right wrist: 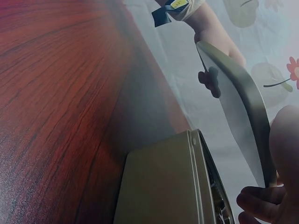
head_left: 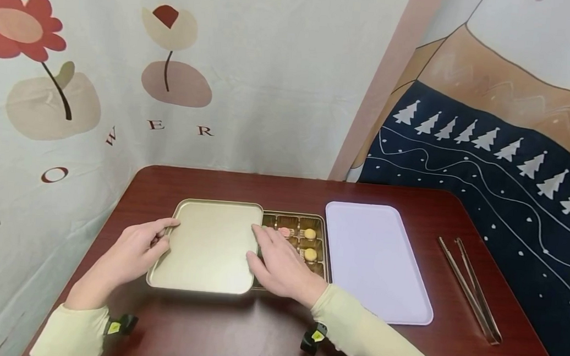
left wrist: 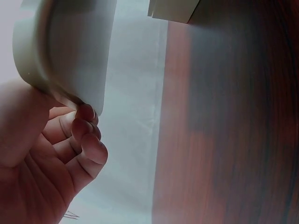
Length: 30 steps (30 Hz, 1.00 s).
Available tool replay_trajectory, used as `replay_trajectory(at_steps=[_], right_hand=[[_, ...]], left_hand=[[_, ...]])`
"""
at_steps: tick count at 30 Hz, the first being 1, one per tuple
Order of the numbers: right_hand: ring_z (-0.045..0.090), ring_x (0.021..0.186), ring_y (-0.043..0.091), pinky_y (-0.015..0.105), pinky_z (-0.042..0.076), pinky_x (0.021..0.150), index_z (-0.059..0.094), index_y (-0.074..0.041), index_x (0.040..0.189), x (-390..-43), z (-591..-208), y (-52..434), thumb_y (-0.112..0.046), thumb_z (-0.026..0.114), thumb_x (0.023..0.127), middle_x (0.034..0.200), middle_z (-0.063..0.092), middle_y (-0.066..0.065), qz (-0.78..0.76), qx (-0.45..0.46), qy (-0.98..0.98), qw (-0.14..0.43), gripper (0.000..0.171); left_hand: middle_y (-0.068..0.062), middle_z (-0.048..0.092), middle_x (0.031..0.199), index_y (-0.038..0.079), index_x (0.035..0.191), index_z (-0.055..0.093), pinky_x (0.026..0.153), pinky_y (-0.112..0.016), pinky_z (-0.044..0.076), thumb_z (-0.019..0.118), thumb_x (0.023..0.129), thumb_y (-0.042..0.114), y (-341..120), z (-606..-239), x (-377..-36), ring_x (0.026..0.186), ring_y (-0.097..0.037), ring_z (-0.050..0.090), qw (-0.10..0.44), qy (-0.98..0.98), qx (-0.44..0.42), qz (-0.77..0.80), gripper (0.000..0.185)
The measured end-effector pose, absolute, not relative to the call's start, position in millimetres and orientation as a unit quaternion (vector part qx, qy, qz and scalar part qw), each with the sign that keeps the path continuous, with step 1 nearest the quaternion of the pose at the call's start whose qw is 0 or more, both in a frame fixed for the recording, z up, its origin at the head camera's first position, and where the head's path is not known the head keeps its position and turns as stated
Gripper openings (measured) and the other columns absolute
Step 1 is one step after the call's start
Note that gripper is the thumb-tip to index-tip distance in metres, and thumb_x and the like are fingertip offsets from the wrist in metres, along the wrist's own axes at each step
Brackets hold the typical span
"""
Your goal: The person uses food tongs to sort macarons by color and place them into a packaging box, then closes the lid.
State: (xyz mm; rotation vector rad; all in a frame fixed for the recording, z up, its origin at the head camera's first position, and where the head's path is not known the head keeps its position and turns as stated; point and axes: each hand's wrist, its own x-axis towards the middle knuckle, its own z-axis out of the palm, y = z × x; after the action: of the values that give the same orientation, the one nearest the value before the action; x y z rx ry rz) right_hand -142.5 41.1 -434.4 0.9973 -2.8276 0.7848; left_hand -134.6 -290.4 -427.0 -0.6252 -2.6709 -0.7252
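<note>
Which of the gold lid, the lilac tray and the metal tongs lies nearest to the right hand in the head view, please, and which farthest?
1. gold lid: gripped by the right hand, at its left.
2. lilac tray: to its right.
3. metal tongs: far right.

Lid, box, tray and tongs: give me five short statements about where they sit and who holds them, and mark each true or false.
1. Both hands hold the lid: the left hand at its left edge, the right hand at its right edge. True.
2. The lid covers the whole box. False: the box's right part is uncovered, showing sweets in compartments.
3. The tray lies left of the box. False: it lies to the right.
4. The tongs lie on the table, right of the tray. True.
5. The right hand holds the tongs. False: no hand touches them.
</note>
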Motion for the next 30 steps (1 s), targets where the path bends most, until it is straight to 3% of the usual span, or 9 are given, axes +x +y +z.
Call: replay_trajectory(at_steps=[9,18,30], right_hand=[[0.054,0.14,0.028,0.041,0.044,0.119,0.041,0.002,0.157,-145,-435,59,-0.026,0.05,0.103,0.15,0.057,0.018,0.248,0.315,-0.916,0.03,0.062],[0.062,0.12,0.024,0.042,0.055,0.103,0.046,0.003,0.154,-145,-433,91,-0.021,0.054,0.1,0.133,0.066,0.013,0.236,0.323,-0.914,0.071,0.06],[0.061,0.127,0.03,0.047,0.052,0.108,0.047,0.006,0.152,-139,-434,137,-0.018,0.056,0.098,0.139,0.063,0.018,0.233,0.305,-0.919,0.086,0.059]], left_hand=[[0.013,0.04,0.073,-0.001,0.122,0.071,0.057,-0.017,0.033,0.061,0.087,-0.007,-275,-428,-139,0.064,0.002,0.039,0.149,-0.922,-0.231,-0.274,0.037],[0.015,0.044,0.074,0.002,0.12,0.071,0.057,-0.019,0.039,0.064,0.088,-0.005,-249,-427,-145,0.066,0.002,0.045,0.148,-0.908,-0.252,-0.302,0.034],[0.013,0.046,0.073,0.003,0.117,0.073,0.061,-0.022,0.043,0.062,0.09,-0.002,-204,-426,-155,0.064,-0.001,0.046,0.103,-0.903,-0.259,-0.327,0.03]])
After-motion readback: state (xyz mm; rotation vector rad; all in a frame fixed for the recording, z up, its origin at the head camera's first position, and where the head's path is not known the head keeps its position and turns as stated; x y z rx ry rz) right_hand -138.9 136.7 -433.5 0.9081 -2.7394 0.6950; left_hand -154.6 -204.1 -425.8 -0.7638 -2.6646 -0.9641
